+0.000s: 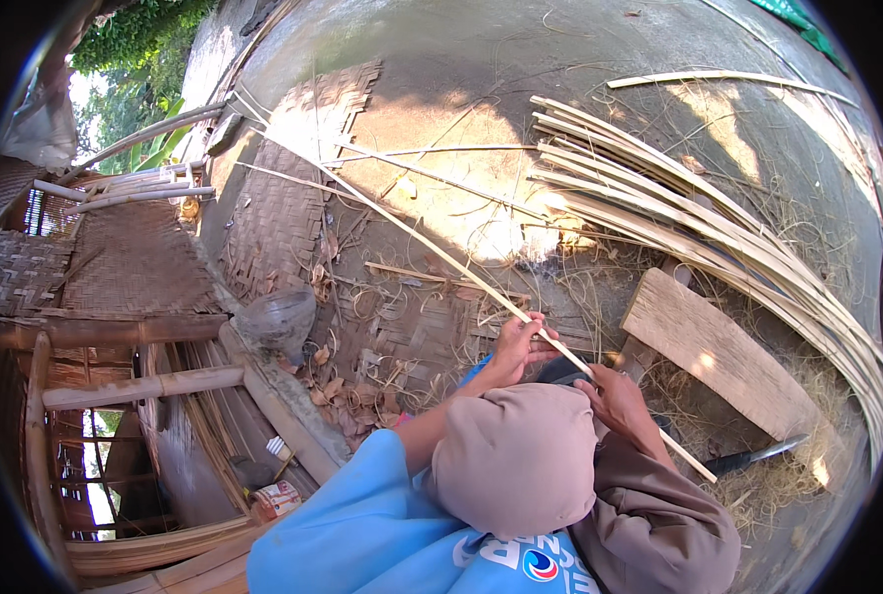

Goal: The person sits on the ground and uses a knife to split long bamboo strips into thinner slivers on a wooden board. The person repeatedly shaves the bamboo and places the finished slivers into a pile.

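Observation:
A long, pale bamboo strip (461, 268) slants from the far left down past my body to the lower right. My left hand (523, 348) grips it in front of me, thumb and fingers around it. Further down the strip, my right hand (615, 394) is closed on it, and its lower end pokes out beyond my right forearm. A knife (756, 455) with a dark handle lies to the right of that end, by the lower edge of a thick wooden plank (719, 346). Part of my arms and lap is hidden by a beige cloth shape.
Many split bamboo strips (679, 213) lie bundled on the right. Woven bamboo matting (278, 213) covers ground at the left, near a clear plastic bag (276, 322) and dry leaves (347, 396). A bamboo frame (145, 386) stands at far left. Thin shavings litter the ground.

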A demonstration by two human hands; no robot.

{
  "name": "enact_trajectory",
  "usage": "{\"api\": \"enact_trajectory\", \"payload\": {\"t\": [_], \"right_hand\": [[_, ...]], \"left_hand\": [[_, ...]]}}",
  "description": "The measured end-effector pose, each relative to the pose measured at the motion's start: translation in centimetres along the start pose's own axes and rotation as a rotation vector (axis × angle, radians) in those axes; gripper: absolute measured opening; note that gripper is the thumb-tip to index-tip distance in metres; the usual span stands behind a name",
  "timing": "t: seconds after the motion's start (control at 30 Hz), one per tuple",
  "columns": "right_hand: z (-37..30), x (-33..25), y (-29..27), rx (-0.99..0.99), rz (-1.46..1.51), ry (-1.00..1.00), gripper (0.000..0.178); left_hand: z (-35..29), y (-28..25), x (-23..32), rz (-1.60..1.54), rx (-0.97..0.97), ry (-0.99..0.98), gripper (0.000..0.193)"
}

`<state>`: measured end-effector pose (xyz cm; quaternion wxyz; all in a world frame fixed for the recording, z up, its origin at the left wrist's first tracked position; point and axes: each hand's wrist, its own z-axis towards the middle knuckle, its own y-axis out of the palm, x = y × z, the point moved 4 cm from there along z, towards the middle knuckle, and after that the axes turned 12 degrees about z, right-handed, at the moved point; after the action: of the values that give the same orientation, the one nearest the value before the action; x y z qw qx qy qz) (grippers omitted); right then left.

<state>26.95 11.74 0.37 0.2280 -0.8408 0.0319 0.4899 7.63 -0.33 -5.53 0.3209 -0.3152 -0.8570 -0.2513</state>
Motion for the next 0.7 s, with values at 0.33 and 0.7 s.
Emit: {"api": "enact_trajectory", "payload": {"t": [0.33,0.7], "right_hand": [[-1.3,0.4,0.1,-0.221,0.201,0.118,0.030],[-0.2,0.9,2.2,-0.206,0.550,0.134,0.050]], "left_hand": [[5.8,-18.3,7.3,0.028,0.477,0.209,0.036],[-0.5,-2.7,-0.3,0.151,0.050,0.109,0.033]]}}
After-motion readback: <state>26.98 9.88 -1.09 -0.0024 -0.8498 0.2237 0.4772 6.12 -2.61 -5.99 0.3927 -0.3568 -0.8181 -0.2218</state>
